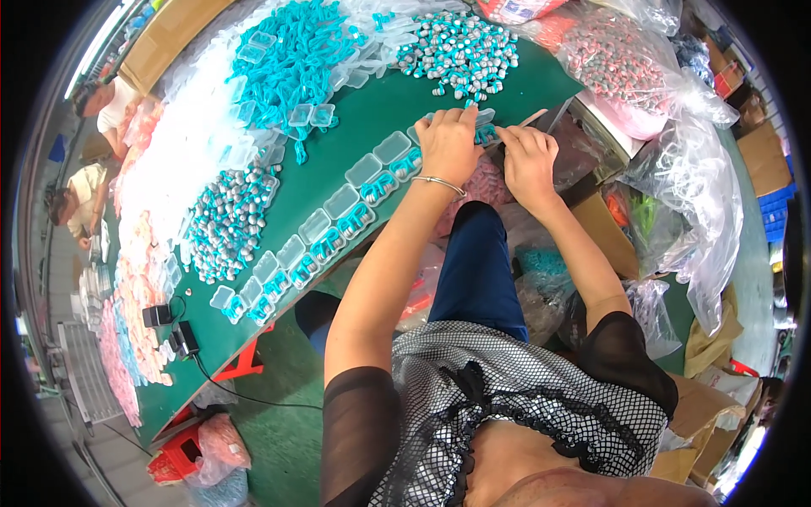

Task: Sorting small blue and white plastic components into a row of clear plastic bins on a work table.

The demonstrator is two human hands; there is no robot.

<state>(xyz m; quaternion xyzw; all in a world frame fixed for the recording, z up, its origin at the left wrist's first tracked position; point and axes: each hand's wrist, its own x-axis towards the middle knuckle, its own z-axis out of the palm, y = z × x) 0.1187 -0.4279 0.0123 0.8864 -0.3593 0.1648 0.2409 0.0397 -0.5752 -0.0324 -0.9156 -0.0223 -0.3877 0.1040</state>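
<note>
Earplugs, teal-corded, are being packed into a small clear plastic case (485, 125) at the near edge of the green table (355, 127), seen from the head camera. The case is being pressed under the left hand (448, 145), fingers curled down onto it, while the right hand (528, 160) is being held just beside it, fingertips pinched together at the case's edge; what exactly is being pinched cannot be told. By judgement, the cord is best being tucked fully inside before the lid is being closed. A row of open cases (325, 232) is being kept along the edge, each already filled with teal earplugs; loose plugs (460, 52) are being heaped beyond.
</note>
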